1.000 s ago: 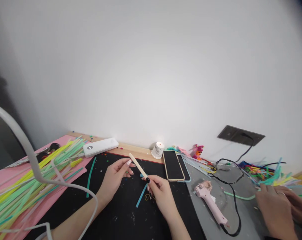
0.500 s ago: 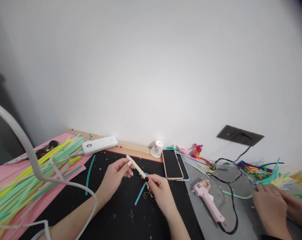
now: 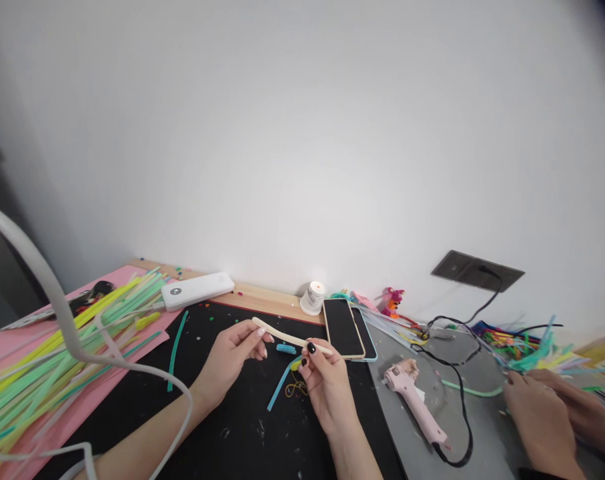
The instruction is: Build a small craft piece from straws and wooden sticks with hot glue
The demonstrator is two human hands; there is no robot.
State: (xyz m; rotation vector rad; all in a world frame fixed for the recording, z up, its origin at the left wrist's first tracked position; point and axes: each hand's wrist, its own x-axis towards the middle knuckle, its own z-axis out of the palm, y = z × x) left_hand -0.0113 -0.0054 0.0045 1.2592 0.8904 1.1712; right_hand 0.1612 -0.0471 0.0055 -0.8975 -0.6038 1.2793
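Observation:
Both hands hold a cream pipe cleaner (image 3: 287, 339) above the black mat. My left hand (image 3: 236, 347) pinches it near its left end. Thumb and fingers of my right hand (image 3: 327, 377) are closed on it near the other end, where a short tip sticks out to the right. Between the hands the pipe cleaner sags slightly. Below it on the mat lie a small blue bundle (image 3: 285, 349), a blue pipe cleaner (image 3: 281, 385) and a loop of thin brownish-yellow strand (image 3: 296, 390).
Left are many pipe cleaners (image 3: 97, 340) on pink sheets, a white device (image 3: 198, 291) and a white cable (image 3: 172, 393). Behind stand a paper cup (image 3: 313, 298) and phones (image 3: 343, 328). A pink glue gun (image 3: 416, 403) lies right, near another person's hands (image 3: 545, 413).
My right hand has turned and moved slightly right and up along the pipe cleaner. The pipe cleaner now lies flatter and bends a little. My left hand has hardly moved.

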